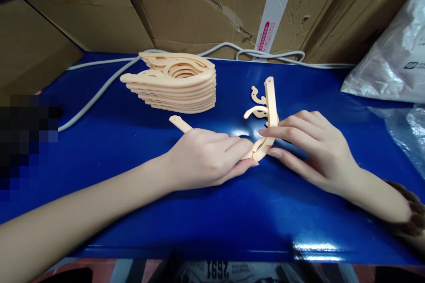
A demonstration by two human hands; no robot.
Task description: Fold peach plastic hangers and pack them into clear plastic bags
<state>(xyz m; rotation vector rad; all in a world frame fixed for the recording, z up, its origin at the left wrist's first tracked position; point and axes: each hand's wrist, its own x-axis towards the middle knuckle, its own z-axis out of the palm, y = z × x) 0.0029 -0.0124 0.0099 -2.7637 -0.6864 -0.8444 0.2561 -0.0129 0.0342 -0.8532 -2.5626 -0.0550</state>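
A cream plastic folding hanger (271,97) is bent at its joint, with one arm pointing away from me and the other running left under my left hand. My left hand (212,154) is closed around that left arm, whose end sticks out past the knuckles. My right hand (308,150) pinches the upright arm near the joint between thumb and fingers. A curved hook (255,110) juts left from the hanger. Just beyond it lies a small loose-looking hook piece (257,95), partly hidden by the arm.
A neat stack of folded cream hangers (179,86) stands at the back left of the blue table (212,225). A grey cable (99,90) runs along the back. Cardboard boxes (186,4) form a wall behind. Plastic bags (392,53) lie at the right.
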